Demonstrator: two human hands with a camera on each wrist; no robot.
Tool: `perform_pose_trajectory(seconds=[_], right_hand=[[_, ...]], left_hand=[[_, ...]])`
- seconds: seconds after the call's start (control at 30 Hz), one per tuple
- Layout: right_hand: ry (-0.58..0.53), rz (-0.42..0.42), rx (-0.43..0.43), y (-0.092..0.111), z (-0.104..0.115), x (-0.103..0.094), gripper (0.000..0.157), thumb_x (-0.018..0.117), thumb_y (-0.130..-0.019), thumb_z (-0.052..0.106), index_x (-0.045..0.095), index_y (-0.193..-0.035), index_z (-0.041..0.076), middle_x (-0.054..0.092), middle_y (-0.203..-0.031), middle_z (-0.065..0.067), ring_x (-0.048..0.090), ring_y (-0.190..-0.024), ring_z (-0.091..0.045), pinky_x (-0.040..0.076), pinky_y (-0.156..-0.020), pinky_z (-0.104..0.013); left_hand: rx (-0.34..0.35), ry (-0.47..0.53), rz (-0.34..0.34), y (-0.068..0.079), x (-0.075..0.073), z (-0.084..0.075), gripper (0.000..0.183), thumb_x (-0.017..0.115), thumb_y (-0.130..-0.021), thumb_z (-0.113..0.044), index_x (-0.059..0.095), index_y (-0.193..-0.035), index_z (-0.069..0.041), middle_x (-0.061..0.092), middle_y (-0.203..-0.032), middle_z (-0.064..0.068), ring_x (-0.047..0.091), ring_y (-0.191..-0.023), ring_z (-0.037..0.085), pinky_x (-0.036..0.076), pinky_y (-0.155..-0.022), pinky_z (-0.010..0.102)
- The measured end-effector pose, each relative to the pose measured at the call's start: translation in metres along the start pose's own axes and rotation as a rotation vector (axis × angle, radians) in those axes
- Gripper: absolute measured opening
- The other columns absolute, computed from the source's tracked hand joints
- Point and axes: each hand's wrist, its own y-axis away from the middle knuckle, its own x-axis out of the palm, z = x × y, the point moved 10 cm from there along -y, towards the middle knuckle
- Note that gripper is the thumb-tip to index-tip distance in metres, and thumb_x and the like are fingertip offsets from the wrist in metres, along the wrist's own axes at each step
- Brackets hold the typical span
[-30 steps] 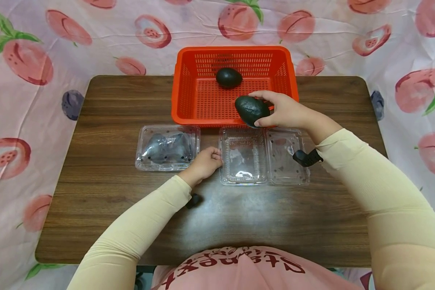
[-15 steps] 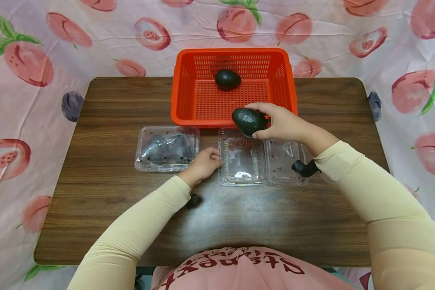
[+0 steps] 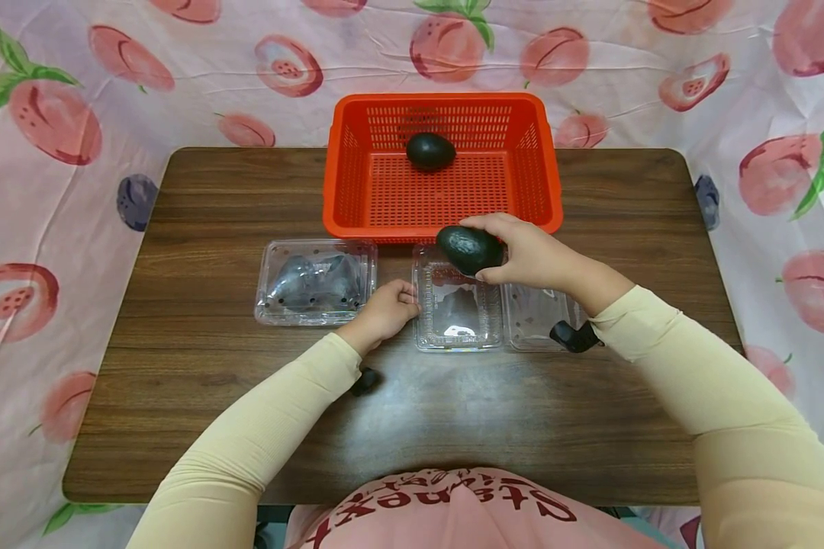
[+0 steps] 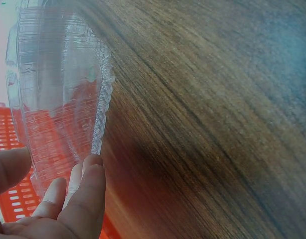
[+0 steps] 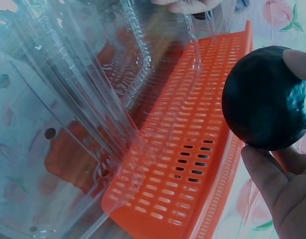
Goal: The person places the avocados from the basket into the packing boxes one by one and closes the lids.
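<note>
A dark green avocado [image 3: 470, 250] is gripped in my right hand [image 3: 532, 255], thumb on one side and fingers on the other. It hangs over the far end of an open clear plastic clamshell box [image 3: 458, 313]; the right wrist view shows the avocado [image 5: 267, 97] apart from the plastic. My left hand [image 3: 387, 309] holds the box's left edge. In the left wrist view the thumb [image 4: 11, 169] lies at one edge of the box wall and the fingertips at the other. The box's lid [image 3: 535, 320] lies flat to the right, partly hidden by my right arm.
Behind the boxes stands a red plastic basket [image 3: 339, 183] with another avocado [image 3: 430, 151] in it. A closed clamshell box [image 3: 316, 282] with dark fruit inside sits to the left on the wooden table [image 3: 199, 396]. A fruit-print cloth [image 3: 199, 76] hangs around the table.
My right hand has brought the avocado toward me and slightly left, from above the basket's front rim to above the open box. My left hand has stayed at the box's edge.
</note>
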Motion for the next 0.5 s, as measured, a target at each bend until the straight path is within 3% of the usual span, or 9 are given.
perform_pose_trajectory(seconds=[0.5], right_hand=[[0.071,0.019,-0.056,0.002,0.003,0.021,0.07,0.08,-0.075,0.008,0.049,-0.138,0.007,0.051,-0.134,-0.017,0.047,-0.123,-0.032,0.039,-0.101,-0.05]], left_hand=[[0.002,0.011,0.004,0.001,-0.001,0.0,0.024,0.059,-0.087,0.002,0.055,-0.11,0.006,0.06,-0.099,0.015,0.055,-0.091,0.021,0.044,-0.08,0.026]])
